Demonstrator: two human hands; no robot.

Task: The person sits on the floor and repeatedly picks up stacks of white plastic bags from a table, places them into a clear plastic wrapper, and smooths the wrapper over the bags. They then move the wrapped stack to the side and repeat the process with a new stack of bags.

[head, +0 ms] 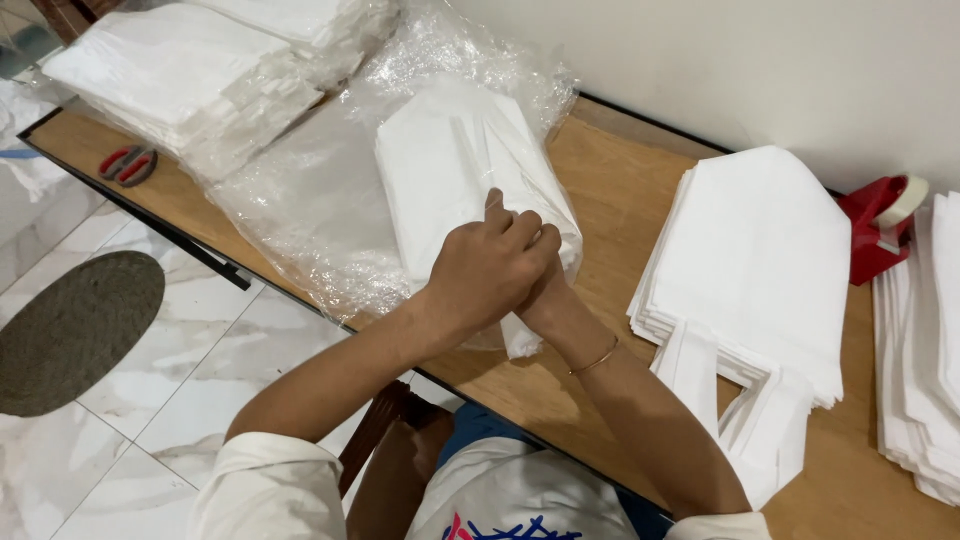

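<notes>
A folded stack of white fabric bags [455,170] lies on a sheet of clear plastic wrap [300,200] on the wooden table [610,190]. My left hand [490,265] rests on the stack's near right edge, fingers curled and pinching the fabric. My right hand [545,295] is mostly hidden under the left one, and it also grips the same edge of the stack. A thin bangle sits on my right wrist.
A second stack of white bags [760,260] with handles lies to the right, and another stack [925,350] at the far right edge. A red tape dispenser [880,225] stands by the wall. Wrapped bundles [190,70] and red-handled scissors [128,165] sit at the far left.
</notes>
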